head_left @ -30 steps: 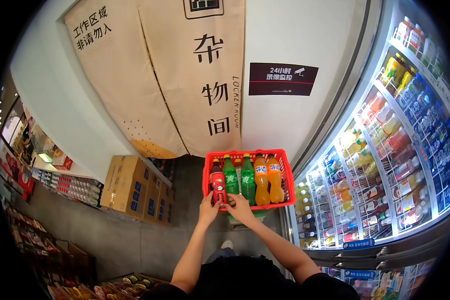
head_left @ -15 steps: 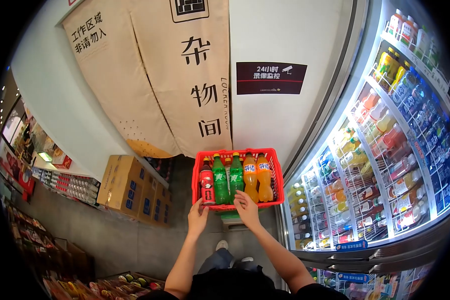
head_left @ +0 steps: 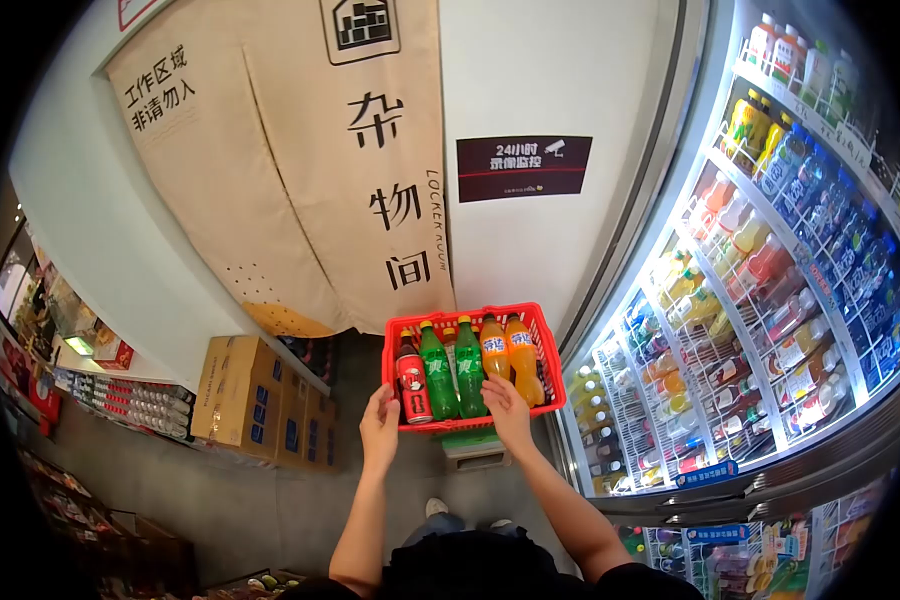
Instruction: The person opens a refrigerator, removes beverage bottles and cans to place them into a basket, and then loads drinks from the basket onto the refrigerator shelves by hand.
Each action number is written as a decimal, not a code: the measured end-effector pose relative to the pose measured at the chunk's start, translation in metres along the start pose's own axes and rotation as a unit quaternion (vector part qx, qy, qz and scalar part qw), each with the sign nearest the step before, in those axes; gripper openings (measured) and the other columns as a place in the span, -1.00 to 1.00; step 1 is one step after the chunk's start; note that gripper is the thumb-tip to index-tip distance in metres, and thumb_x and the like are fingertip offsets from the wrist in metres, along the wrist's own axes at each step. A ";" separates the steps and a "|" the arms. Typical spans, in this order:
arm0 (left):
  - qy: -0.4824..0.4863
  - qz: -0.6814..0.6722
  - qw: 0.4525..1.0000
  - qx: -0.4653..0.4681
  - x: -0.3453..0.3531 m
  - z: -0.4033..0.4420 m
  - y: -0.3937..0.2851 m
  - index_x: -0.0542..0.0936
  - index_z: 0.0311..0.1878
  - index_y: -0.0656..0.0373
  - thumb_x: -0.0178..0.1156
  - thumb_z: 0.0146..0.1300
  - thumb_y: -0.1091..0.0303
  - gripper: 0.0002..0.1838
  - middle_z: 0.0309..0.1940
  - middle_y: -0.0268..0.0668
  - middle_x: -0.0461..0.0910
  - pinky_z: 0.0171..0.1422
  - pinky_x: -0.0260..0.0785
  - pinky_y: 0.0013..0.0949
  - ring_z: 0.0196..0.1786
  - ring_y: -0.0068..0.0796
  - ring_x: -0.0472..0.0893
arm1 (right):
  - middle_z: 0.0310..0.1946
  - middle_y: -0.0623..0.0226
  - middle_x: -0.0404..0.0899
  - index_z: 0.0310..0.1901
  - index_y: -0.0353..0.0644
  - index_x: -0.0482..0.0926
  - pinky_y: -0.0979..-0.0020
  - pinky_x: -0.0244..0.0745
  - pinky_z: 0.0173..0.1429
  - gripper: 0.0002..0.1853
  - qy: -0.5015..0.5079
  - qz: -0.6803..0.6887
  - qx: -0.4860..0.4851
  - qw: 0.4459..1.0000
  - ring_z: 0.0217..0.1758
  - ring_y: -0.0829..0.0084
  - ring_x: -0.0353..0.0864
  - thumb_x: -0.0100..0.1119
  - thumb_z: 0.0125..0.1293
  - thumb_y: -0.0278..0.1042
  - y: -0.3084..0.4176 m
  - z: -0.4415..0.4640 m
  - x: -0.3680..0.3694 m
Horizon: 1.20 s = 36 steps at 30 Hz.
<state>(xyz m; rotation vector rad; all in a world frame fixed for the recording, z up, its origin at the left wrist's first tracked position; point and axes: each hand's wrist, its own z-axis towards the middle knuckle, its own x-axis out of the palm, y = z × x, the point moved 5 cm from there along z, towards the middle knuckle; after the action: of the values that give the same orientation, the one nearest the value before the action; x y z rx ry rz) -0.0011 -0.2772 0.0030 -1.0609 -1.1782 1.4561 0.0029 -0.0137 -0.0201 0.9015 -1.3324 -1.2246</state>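
Observation:
A red plastic basket (head_left: 545,345) stands in front of me, tilted slightly. In it lie a red can (head_left: 413,388), two green soda bottles (head_left: 435,375), two orange soda bottles (head_left: 523,362) and darker-topped bottles partly hidden behind. My left hand (head_left: 378,428) is at the basket's front left corner, beside the red can, its fingers stretched out; whether they touch the rim is unclear. Over the front rim, my right hand (head_left: 509,412) has its fingers extended and apart, close to the right green bottle and an orange bottle. Neither hand grips anything visible.
A lit drinks fridge (head_left: 750,280) with racks of bottles fills the right side. A beige curtain (head_left: 310,170) hangs ahead. Cardboard boxes (head_left: 235,400) stand at left on the grey floor. Under the basket is a greenish stool-like support (head_left: 475,450).
My left hand has shifted left from the front rim near the can to the basket's corner. My right hand has moved slightly right. The basket's contents look the same; the view has shifted.

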 end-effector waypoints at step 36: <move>0.272 -0.017 0.936 -0.222 0.245 0.042 0.074 0.26 0.48 0.25 0.11 0.45 0.32 -0.42 0.01 -0.23 0.58 0.08 0.44 -0.45 0.00 -0.53 0.55 | 0.05 -0.04 0.64 0.34 -0.34 0.37 0.34 0.51 0.20 -0.39 -0.058 -0.282 0.165 0.943 0.14 0.21 0.65 0.22 0.35 -0.18 -0.043 0.093 -0.119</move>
<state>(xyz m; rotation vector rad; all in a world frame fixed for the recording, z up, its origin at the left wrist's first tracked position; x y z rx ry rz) -0.0952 -0.0499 -0.0773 -1.6157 -1.1205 0.7884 -0.0760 0.1095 -0.0778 1.5469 -1.4509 -1.5258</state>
